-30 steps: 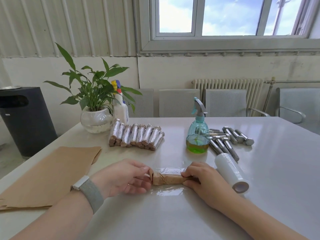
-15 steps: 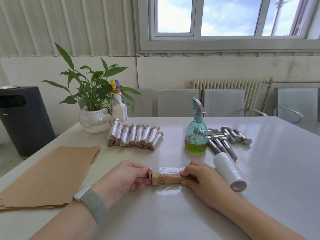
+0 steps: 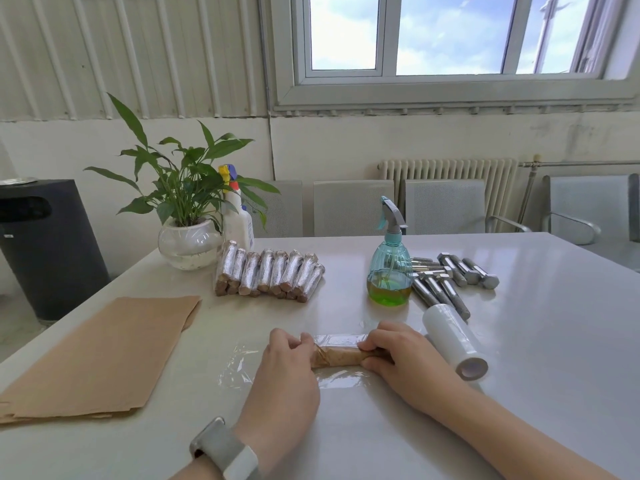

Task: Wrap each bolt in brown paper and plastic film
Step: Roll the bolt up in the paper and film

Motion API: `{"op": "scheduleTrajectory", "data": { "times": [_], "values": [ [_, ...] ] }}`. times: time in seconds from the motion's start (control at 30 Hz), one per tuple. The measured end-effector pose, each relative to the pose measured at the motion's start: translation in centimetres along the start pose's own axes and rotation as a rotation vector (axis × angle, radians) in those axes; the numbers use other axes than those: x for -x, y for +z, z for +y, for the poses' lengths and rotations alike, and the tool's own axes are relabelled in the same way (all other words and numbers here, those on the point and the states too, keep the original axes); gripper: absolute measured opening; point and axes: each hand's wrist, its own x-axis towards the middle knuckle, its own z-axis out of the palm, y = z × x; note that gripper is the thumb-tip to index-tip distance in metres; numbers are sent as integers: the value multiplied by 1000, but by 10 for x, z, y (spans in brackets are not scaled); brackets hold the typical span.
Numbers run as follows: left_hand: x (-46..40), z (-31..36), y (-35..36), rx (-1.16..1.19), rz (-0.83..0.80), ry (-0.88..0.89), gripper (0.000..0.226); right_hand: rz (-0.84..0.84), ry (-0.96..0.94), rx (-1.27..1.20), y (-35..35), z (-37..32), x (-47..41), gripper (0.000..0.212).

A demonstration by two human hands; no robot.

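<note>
Paper-wrapped bolt (image 3: 337,357) lying crosswise on a sheet of plastic film (image 3: 242,370) at the near middle of the white table (image 3: 554,341). Left hand (image 3: 285,370) curled round its left end, right hand (image 3: 403,356) pinching its right end. Just right of the right hand, film roll (image 3: 453,341); beyond it bare bolts (image 3: 450,275) partly hidden behind a spray bottle (image 3: 389,268). Row of wrapped bolts (image 3: 268,275) near a potted plant (image 3: 188,216). Brown paper stack (image 3: 100,351) far left.

Bright window (image 3: 440,32) daylight, glossy table (image 3: 536,341) glare, edges bowed.
</note>
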Motion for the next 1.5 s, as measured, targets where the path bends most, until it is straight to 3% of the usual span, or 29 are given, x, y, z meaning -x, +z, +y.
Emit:
{"op": "scheduleTrajectory", "data": {
  "times": [0.17,0.27,0.37,0.47,0.53,0.6,0.67,0.73,0.83,0.97,1.2,1.4,1.5],
  "values": [
    [8,36,-10,-607,92,177,49,16,-8,5,1,-1,1,12],
    [0,41,4,-642,18,144,47,19,-8,16,1,-1,0,12],
    [-8,32,-21,-410,-53,56,30,3,-6,10,-2,-3,2,13],
    [-21,0,-51,333,-130,-157,40,-5,1,-6,-5,-3,2,14],
    [-30,-27,-66,561,-101,-279,26,-9,0,-8,-5,-4,1,13],
    [-39,-57,-74,417,-7,-335,13,-6,3,-17,-5,-4,2,12],
    [-46,-87,-77,188,58,-377,17,-4,13,-26,-5,-4,3,12],
    [-48,-100,-76,55,10,-427,27,-6,20,-24,-5,-4,3,12],
    [-44,-95,-68,-21,-65,-452,35,-11,30,-25,-5,-4,4,12],
    [-43,-87,-55,-79,-40,-424,34,-12,33,-33,-5,-4,5,13],
    [-46,-83,-51,11,55,-343,20,-8,32,-29,-4,-2,2,15],
    [-57,-71,-64,314,57,-279,18,-11,32,-31,-3,-1,1,15],
    [-68,-47,-72,530,-28,-279,23,-6,33,-36,-1,-1,0,13]
  ]
}}
